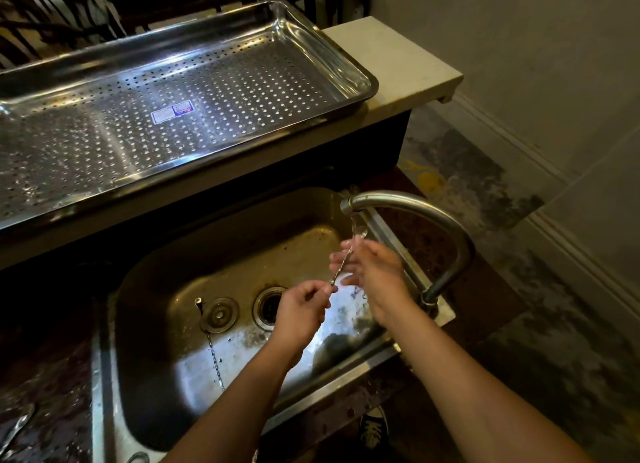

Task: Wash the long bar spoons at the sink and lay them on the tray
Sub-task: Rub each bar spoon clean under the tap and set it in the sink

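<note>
A long bar spoon with a twisted stem slants over the steel sink, its bowl end up under the water running from the tap. My left hand pinches the spoon's lower end. My right hand wraps its fingers around the upper stem, just under the stream. The perforated steel tray lies on the raised counter behind the sink, with only a small label inside it.
A sink plug on a chain rests beside the open drain. More metal utensils lie on the dark wet counter at the lower left. A wall and floor are to the right; a shoe shows below.
</note>
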`<act>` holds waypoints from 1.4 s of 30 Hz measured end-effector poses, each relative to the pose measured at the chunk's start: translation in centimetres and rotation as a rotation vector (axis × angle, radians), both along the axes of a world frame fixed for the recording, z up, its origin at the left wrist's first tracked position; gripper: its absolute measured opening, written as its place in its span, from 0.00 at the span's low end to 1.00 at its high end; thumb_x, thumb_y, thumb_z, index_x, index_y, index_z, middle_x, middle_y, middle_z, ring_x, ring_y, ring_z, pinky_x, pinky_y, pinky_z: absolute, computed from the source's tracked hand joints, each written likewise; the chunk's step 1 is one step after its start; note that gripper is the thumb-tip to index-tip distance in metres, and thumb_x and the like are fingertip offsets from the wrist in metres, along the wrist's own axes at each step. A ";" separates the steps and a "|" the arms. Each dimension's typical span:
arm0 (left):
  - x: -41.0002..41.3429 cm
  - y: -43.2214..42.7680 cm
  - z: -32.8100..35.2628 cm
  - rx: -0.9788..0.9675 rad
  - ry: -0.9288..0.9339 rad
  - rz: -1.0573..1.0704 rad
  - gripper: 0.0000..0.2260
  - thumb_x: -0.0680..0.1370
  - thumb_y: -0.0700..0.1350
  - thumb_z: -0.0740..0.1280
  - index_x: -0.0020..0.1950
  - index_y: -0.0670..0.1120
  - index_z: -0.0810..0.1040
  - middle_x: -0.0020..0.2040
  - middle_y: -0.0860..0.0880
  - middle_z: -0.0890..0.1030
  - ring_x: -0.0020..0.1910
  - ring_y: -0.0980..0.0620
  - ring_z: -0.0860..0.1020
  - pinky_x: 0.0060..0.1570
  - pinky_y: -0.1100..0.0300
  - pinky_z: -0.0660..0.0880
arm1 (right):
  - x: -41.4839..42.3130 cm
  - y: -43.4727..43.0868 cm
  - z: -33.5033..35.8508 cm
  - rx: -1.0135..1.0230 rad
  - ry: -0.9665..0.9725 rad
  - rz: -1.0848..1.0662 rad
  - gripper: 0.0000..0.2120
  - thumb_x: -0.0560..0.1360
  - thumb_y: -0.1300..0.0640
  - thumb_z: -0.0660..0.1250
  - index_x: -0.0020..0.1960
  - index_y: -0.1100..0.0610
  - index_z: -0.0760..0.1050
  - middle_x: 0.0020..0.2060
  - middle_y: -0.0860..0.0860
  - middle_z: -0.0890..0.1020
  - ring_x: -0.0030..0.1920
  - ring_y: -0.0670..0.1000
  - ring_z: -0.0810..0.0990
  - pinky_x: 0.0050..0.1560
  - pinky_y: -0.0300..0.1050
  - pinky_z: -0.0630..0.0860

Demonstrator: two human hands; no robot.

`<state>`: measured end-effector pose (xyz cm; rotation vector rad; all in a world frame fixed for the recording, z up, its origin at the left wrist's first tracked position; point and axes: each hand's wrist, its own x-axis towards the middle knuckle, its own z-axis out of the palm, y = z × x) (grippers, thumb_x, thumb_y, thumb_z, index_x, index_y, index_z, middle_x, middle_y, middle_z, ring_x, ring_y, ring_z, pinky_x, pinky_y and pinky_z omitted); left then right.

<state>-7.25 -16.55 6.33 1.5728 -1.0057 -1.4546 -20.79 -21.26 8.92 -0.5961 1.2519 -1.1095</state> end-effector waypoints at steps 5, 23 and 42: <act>0.2 0.3 -0.6 -0.003 -0.008 0.004 0.11 0.79 0.42 0.65 0.39 0.51 0.83 0.33 0.50 0.77 0.29 0.52 0.71 0.30 0.59 0.69 | -0.6 -0.6 1.0 -0.088 -0.050 0.027 0.08 0.77 0.69 0.66 0.53 0.60 0.78 0.41 0.55 0.87 0.42 0.53 0.86 0.37 0.41 0.81; -1.0 -0.7 -0.8 0.015 0.107 -0.034 0.16 0.82 0.43 0.60 0.37 0.50 0.81 0.27 0.50 0.69 0.27 0.54 0.65 0.28 0.62 0.64 | -0.9 -0.5 1.3 -0.091 -0.045 0.014 0.12 0.82 0.51 0.61 0.52 0.58 0.78 0.43 0.56 0.87 0.42 0.53 0.87 0.26 0.38 0.74; 0.2 1.0 -1.0 -0.020 -0.009 -0.020 0.12 0.81 0.44 0.62 0.40 0.45 0.80 0.27 0.53 0.67 0.26 0.57 0.62 0.25 0.67 0.60 | -0.1 2.2 0.5 -0.158 0.035 -0.254 0.19 0.70 0.69 0.75 0.57 0.55 0.80 0.44 0.46 0.88 0.44 0.48 0.87 0.29 0.39 0.79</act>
